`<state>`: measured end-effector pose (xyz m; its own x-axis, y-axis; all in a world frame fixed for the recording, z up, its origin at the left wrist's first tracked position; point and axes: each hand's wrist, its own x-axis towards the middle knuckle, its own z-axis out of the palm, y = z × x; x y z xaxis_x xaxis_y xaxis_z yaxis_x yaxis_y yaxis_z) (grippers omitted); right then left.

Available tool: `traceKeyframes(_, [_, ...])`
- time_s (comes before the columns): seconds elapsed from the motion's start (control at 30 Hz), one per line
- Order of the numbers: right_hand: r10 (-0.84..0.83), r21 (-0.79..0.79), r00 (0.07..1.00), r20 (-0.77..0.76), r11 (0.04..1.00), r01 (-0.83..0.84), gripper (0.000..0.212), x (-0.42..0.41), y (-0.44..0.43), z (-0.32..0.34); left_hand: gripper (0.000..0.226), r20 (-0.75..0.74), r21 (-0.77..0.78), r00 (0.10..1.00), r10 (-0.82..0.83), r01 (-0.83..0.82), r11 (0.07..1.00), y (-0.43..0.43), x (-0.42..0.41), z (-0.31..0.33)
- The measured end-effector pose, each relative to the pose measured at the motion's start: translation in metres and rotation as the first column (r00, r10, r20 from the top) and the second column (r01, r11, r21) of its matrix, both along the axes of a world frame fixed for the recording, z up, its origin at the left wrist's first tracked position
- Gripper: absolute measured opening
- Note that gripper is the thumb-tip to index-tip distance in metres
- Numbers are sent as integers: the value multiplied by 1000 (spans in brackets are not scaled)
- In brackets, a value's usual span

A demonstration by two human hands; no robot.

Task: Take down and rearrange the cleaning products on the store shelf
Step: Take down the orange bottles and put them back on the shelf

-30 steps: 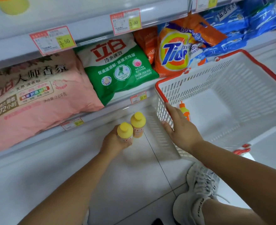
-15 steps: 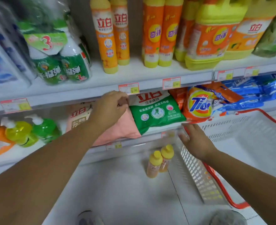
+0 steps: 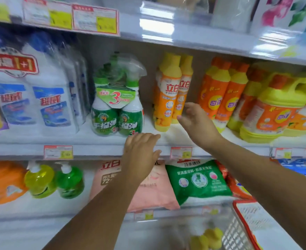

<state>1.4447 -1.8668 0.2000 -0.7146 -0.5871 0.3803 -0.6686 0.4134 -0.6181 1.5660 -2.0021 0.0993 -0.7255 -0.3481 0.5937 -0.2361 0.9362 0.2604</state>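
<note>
- While I reach up for them, the two tall orange bottles (image 3: 168, 98) stand upright and pressed together on the middle shelf (image 3: 94, 139).
- My right hand (image 3: 198, 123) is just right of those bottles, fingers spread and loose, holding nothing. The blur hides whether a fingertip touches the nearer one.
- My left hand (image 3: 141, 150) is below and left of the bottles, at the shelf's front edge, flat, open and empty.
- Left of the bottles sits a wrapped pack of green spray bottles (image 3: 117, 112). Well below them, to the right, is the basket (image 3: 246, 224).
- I judge the risk to be tipping. The bottles are tall and narrow, so a one-sided nudge from my right hand could knock them into the spray pack or off the edge.
- Half a second ago my right hand was down by the basket and my left lay on the pink bag (image 3: 148, 188). Both have risen toward the bottles, and the view has tilted up.
</note>
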Motion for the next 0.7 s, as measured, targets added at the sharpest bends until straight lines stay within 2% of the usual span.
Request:
traceKeyframes(0.17, [-50, -110, 992, 114, 992, 62, 63, -23, -48, 32, 38, -23, 109, 997, -73, 75, 991, -13, -3, 7])
traceKeyframes(0.33, [-94, -151, 990, 108, 982, 110, 63, -27, -73, 43, 38, -25, 94, 995, -100, 102, 990, -19, -3, 5])
traceKeyframes(0.43, [-67, -180, 990, 125, 980, 89, 57, -21, -73, 42, 39, -8, 91, 996, -93, 94, 991, -18, -2, 7])
traceKeyframes(0.5, [-28, -211, 989, 142, 976, 58, 56, -13, -65, 42, 43, -4, 138, 997, -82, 82, 987, -16, -2, 10])
traceKeyframes(0.6, [47, -209, 989, 137, 978, -17, 53, 0, -35, 41, 53, -111, 327, 993, -38, 72, 942, -10, 0, 22])
traceKeyframes(0.7, [108, -241, 987, 117, 968, -77, 48, 17, 5, 42, 78, -163, 426, 986, -40, 107, 898, 3, 1, 38])
